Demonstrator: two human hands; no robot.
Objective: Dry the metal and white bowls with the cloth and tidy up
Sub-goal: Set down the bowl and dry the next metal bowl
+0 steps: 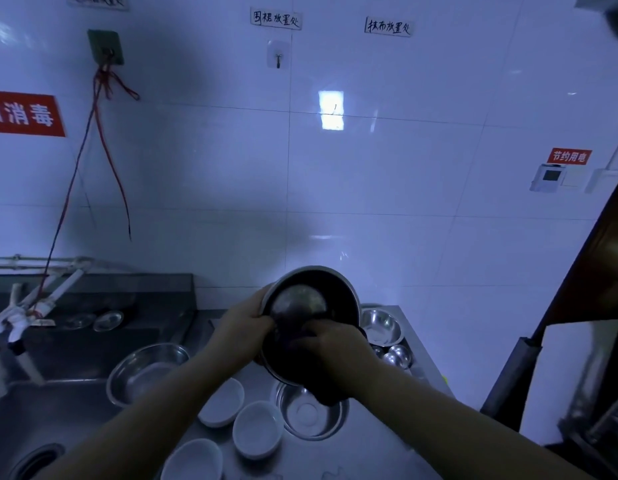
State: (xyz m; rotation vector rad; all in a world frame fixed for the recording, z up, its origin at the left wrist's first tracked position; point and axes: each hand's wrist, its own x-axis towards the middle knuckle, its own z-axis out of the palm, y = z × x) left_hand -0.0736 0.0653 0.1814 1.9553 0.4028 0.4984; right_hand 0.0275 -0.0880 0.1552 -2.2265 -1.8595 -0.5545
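I hold a metal bowl (314, 299) tilted up above the steel counter, its inside facing me. My left hand (241, 323) grips its left rim. My right hand (330, 344) presses a dark cloth (330, 393) against the bowl's lower inside; the cloth hangs below my wrist. Three white bowls (257, 429) stand on the counter beneath my arms. A wide metal bowl (148, 368) sits at the sink's edge, another metal bowl (311, 415) lies under the cloth, and more metal bowls (382, 325) stand at the right.
A steel sink (41, 424) with a drain lies at the lower left, a tap (41, 303) above it. Small glass lids rest behind the sink. A tiled wall with hooks and signs is ahead. A dark cabinet edge (577, 306) rises at the right.
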